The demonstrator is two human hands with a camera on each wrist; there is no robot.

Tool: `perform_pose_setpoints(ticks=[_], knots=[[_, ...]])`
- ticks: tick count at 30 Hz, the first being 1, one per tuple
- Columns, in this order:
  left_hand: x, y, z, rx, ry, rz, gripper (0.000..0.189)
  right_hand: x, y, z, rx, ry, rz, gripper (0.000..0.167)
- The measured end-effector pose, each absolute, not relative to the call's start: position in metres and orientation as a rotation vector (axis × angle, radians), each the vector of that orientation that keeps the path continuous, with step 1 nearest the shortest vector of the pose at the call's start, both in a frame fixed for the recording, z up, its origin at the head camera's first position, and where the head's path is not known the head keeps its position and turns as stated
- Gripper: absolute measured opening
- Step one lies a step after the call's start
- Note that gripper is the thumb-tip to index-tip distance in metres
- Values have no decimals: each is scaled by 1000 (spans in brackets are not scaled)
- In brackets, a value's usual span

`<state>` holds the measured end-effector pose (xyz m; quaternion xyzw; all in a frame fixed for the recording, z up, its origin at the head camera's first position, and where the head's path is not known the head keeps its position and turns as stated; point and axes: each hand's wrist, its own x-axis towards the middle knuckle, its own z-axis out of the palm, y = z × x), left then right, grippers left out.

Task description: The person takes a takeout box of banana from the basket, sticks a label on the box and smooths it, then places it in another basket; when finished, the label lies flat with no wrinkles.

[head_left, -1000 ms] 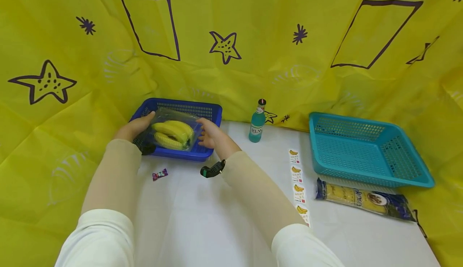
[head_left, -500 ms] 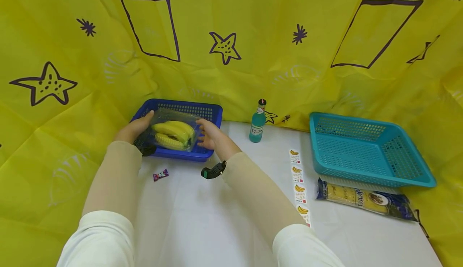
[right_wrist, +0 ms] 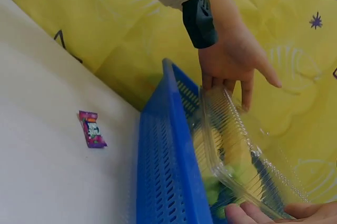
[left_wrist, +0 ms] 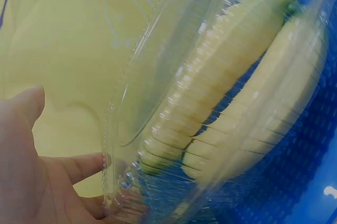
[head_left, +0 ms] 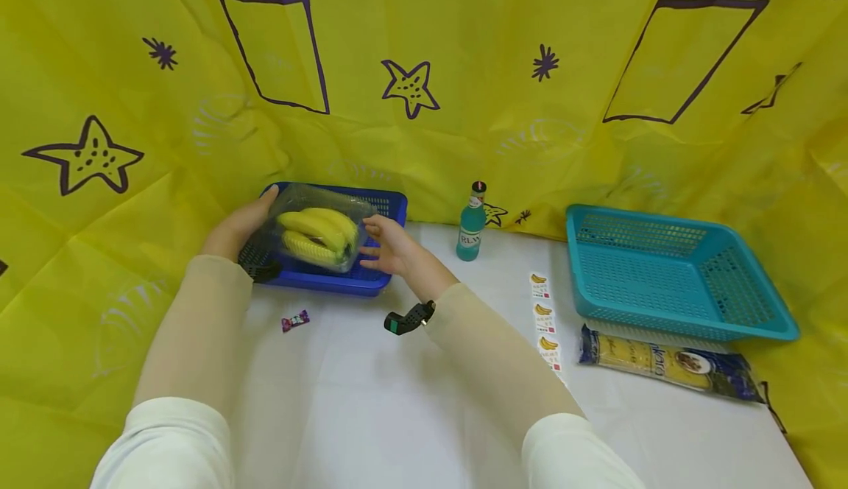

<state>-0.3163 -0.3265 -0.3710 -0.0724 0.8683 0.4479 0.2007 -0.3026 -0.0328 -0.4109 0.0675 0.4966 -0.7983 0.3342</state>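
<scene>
A clear plastic box [head_left: 303, 196] with bananas [head_left: 319, 228] inside is held between both hands over the blue basket [head_left: 331, 283]. My left hand [head_left: 233, 225] holds its left end; in the left wrist view some fingers [left_wrist: 79, 167] reach round the edge and the thumb stands apart. My right hand [head_left: 397, 252] grips the right end, fingers spread. The right wrist view shows the ribbed box [right_wrist: 231, 145] tilted, partly above the basket rim [right_wrist: 181, 129], with right fingertips [right_wrist: 242, 214] at its near end. The box hides much of the basket's inside.
A small purple-wrapped candy [head_left: 295, 320] lies in front of the basket. Right of it stands a teal bottle [head_left: 470, 235]. Farther right are a strip of banana stickers [head_left: 543, 318], a turquoise basket [head_left: 676, 283] and a pasta pack [head_left: 665, 362]. Yellow curtain [head_left: 464, 128] borders the table.
The banana box has risen a little and tilted, its left end higher. My left hand has moved up with it; my right wrist has shifted slightly right.
</scene>
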Motion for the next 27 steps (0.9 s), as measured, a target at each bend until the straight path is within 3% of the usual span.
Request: perform_pose_setpoints(ticks=[13,23,27], knots=[[-309,-303,-346,-102,2427,1434,84,-293,8,-389,151,1238,-2180,47],[-292,-274,-336,-91,2430,1590,83,-277,49,-373,-70,1392,-2123,62],[-281,-261,-334,-153,2461,1581,89,-271,67,-366,-117,1405,-2149,61]])
